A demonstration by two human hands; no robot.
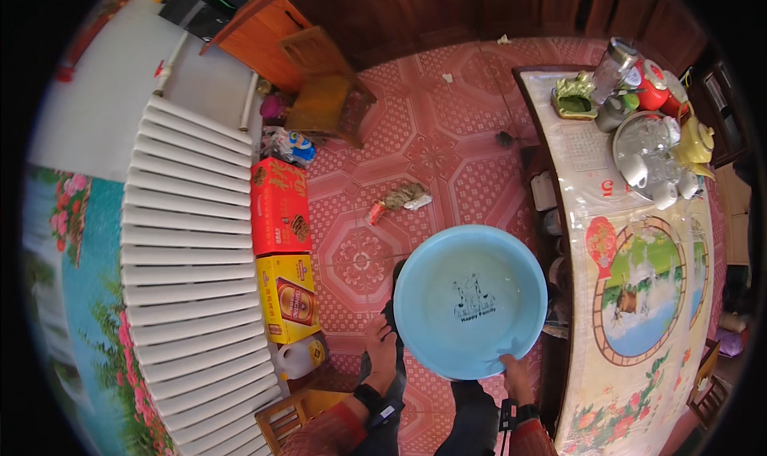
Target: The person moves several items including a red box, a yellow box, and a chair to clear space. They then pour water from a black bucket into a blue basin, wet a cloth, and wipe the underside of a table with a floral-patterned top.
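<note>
A light-blue plastic basin [443,258] with a cartoon print on its bottom is before me. It seems to hold clear water. My right hand [515,375] grips its near right rim, with the thumb over the edge. My left hand [381,351] is at my left leg, just left of the basin and apart from its rim; its fingers are spread and I see nothing in them. A pale edge shows beneath the basin, but what it belongs to is hidden.
A cloth-covered table [575,264] stands close on the right, bearing a tray [620,156], cups and a yellow teapot [695,138]. A white radiator [192,246], red box [281,207] and yellow beer carton [287,300] line the left. Litter [407,198] lies on the tiled floor.
</note>
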